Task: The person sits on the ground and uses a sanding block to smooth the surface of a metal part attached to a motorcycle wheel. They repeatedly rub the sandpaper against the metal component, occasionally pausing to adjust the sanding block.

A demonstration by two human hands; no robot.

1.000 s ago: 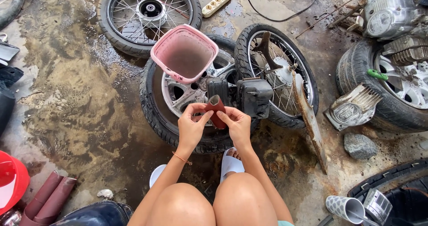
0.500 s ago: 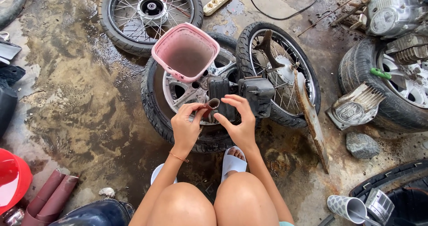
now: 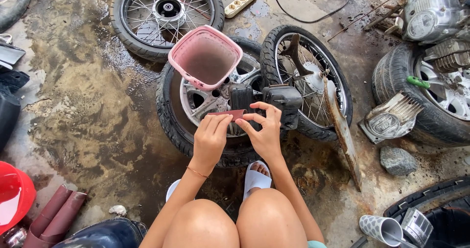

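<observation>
So the reddish-brown sandpaper strip (image 3: 226, 115) is stretched out flat now, where half a second ago it was curled into a little roll between the fingers. Left hand (image 3: 209, 139) pinches one end, right hand (image 3: 264, 133) pinches the other, both closed on it, held just over the black engine part (image 3: 267, 101) sitting on the alloy wheel (image 3: 205, 111). Looks to me like the paper's been opened up for rubbing that part. Pink bucket (image 3: 205, 57) sits on the same wheel, spoked wheel (image 3: 306, 76) just beside, wet concrete floor (image 3: 83, 111) all around
</observation>
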